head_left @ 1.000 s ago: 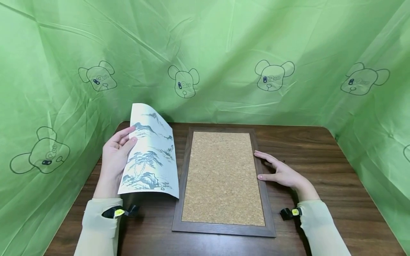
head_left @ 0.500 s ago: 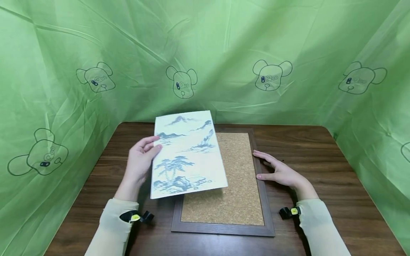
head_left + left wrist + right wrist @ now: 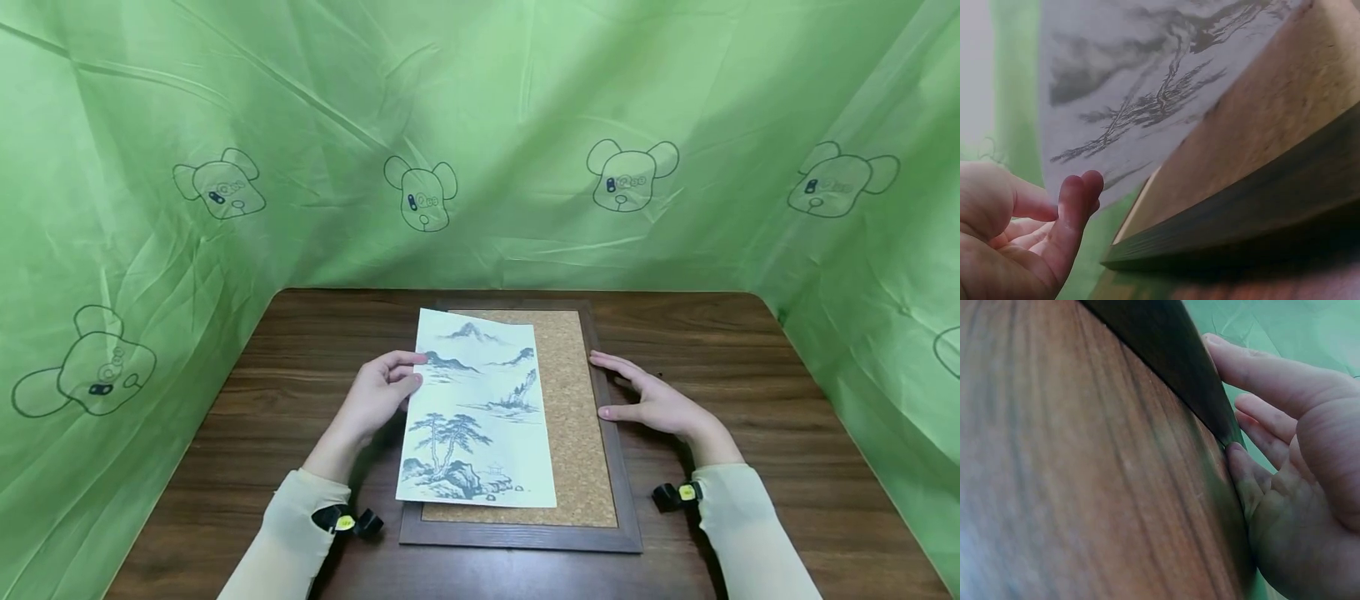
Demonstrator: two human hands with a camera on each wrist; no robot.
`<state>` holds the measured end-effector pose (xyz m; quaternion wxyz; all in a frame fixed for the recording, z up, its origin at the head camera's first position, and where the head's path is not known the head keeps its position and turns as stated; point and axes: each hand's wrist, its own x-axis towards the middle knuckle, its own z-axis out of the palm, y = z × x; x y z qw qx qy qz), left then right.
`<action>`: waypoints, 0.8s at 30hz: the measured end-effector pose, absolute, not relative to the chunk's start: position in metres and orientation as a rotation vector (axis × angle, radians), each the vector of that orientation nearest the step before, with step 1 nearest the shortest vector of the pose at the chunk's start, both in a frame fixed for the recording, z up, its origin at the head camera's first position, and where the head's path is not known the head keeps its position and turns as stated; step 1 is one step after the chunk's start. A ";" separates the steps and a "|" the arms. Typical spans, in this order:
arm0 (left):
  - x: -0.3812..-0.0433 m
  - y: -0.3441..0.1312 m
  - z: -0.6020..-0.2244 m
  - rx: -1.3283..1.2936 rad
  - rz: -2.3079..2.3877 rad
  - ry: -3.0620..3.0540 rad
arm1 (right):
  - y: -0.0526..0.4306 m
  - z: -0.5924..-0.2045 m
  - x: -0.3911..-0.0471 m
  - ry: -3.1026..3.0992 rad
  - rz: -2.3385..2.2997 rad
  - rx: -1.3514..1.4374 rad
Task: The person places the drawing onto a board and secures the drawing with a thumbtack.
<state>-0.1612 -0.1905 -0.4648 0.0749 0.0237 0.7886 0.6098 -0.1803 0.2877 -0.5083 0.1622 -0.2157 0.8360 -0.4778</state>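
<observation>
My left hand pinches the left edge of a white paper sheet printed with a blue-grey landscape of mountains and pines. The sheet is over the left part of a framed cork board, overlapping its left border. In the left wrist view, thumb and fingers meet on the paper, which is raised above the cork there. My right hand touches the board's right side with fingertips and thumb, fingers fairly straight. The right wrist view shows those fingertips against the dark wooden frame.
The board lies on a dark wood-grain table. A green cloth with bear-head outlines surrounds the table at the back and sides. Wrist cameras are strapped over both sleeves.
My left hand has carried the paper from left of the board rightward and down over the cork, turning it flatter. The right hand has stayed at the frame's right side.
</observation>
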 end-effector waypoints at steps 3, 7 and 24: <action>-0.160 -0.184 -0.468 0.068 1.817 2.331 | 0.287 -0.509 -0.181 2.374 -1.380 -0.622; -0.158 -0.174 -0.470 0.114 1.770 2.281 | 0.287 -0.509 -0.180 2.383 -1.376 -0.620; -0.153 -0.149 -0.477 0.095 1.524 2.745 | 0.288 -0.510 -0.179 2.393 -1.357 -0.549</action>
